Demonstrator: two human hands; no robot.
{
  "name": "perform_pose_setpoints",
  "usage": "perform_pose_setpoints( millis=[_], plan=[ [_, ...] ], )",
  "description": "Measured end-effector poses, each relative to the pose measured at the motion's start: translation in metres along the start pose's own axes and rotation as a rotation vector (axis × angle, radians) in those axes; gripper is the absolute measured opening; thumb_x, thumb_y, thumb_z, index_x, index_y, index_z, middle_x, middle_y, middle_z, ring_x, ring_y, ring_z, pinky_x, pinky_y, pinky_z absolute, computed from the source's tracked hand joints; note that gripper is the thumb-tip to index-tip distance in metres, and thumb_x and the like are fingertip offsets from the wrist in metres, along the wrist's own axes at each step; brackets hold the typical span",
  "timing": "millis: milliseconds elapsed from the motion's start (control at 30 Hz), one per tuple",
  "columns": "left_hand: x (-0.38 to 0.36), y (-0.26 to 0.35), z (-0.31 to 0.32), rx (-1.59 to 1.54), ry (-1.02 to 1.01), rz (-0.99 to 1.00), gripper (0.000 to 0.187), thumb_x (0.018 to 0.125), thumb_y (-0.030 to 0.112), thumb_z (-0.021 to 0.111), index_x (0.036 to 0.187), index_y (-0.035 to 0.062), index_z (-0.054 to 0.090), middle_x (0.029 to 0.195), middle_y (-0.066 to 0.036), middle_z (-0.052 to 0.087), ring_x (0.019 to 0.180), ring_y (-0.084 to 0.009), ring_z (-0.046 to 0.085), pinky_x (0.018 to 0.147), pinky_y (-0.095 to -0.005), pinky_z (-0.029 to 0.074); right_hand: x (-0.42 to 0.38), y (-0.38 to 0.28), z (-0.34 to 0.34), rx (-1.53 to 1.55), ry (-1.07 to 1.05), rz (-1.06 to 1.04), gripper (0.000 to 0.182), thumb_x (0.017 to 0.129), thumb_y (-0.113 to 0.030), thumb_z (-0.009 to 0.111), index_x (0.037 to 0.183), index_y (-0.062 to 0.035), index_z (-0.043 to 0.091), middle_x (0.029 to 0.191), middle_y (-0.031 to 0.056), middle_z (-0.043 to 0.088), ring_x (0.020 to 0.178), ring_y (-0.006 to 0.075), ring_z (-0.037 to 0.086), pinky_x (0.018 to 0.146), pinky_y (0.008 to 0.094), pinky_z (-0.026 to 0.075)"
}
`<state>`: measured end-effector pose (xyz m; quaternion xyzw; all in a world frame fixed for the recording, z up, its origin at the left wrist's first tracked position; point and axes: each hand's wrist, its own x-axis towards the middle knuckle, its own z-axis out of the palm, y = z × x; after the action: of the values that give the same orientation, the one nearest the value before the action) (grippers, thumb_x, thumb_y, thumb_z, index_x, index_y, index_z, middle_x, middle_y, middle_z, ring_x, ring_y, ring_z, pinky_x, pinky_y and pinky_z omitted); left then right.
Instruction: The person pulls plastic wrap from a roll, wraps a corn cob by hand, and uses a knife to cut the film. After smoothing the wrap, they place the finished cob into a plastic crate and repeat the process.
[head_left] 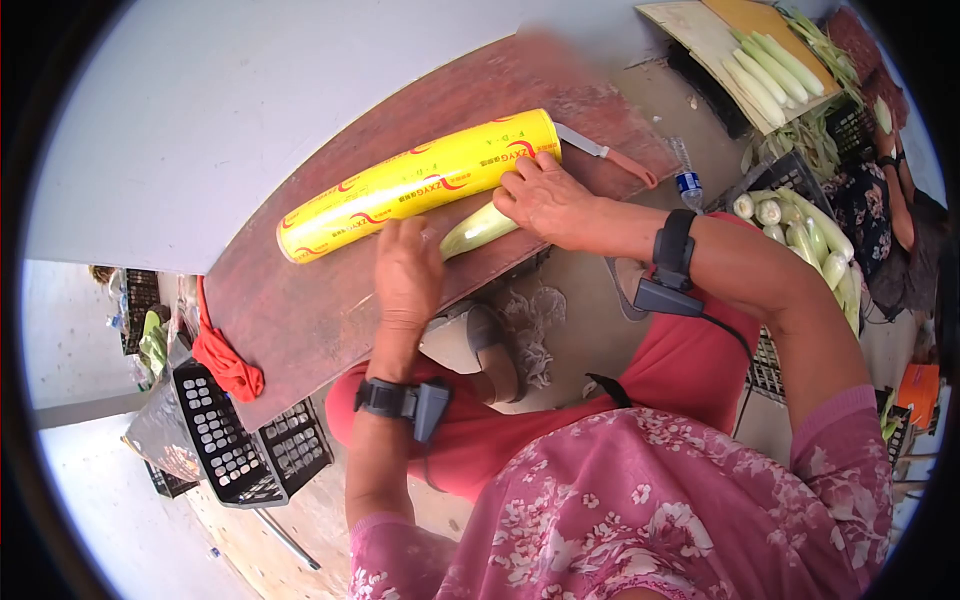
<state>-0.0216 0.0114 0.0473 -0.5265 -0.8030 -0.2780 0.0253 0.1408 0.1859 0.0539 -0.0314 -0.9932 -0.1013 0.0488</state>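
Observation:
A long yellow roll of film with red print lies across the reddish wooden table. In front of it is a pale green ear of corn, partly hidden by my hands. My right hand is closed over the ear's right end, its fingertips near the roll. At the ear's left tip, my left hand is closed with its fingertips against the roll's lower edge; what it pinches, if anything, is too small to make out. Behind the roll's right end rests a knife with a pink handle.
Black crates and a red cloth are at the left. At the right are a water bottle, a crate of corn, a board with more ears, and another person's arm.

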Motion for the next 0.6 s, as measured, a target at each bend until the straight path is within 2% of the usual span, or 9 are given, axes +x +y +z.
perform_pose_setpoints(
  millis=[100, 300, 600],
  plan=[
    [-0.005, 0.045, 0.030, -0.129, 0.047, 0.230, 0.042, 0.078, 0.013, 0.071, 0.114, -0.0005, 0.054, 0.110, -0.022, 0.055, 0.102, -0.0394, 0.053, 0.089, -0.0459, 0.043, 0.000, 0.001, 0.006, -0.002, 0.039, -0.011, 0.032, 0.078, -0.014, 0.061, 0.109, -0.0047, 0.058, 0.101, 0.0072, 0.056, 0.102, 0.0256, 0.049, 0.088, 0.0397, 0.036],
    [0.006, 0.051, 0.072, -0.104, 0.090, 0.103, 0.056, 0.073, 0.024, 0.076, 0.118, 0.0030, 0.050, 0.109, -0.017, 0.053, 0.102, -0.0350, 0.050, 0.089, -0.0449, 0.039, -0.001, 0.003, 0.004, 0.038, 0.012, -0.022, 0.037, 0.074, -0.015, 0.068, 0.109, -0.0047, 0.059, 0.101, 0.0055, 0.056, 0.103, 0.0250, 0.048, 0.089, 0.0381, 0.035],
    [0.012, 0.046, 0.083, 0.053, 0.051, 0.126, 0.056, 0.070, 0.042, 0.074, 0.108, 0.0071, 0.052, 0.103, -0.008, 0.054, 0.100, -0.0274, 0.051, 0.084, -0.0410, 0.038, 0.001, 0.011, 0.007, 0.156, 0.079, -0.012, 0.031, 0.071, -0.012, 0.072, 0.098, -0.0080, 0.056, 0.101, 0.0072, 0.056, 0.103, 0.0269, 0.049, 0.089, 0.0395, 0.036]
  ],
)
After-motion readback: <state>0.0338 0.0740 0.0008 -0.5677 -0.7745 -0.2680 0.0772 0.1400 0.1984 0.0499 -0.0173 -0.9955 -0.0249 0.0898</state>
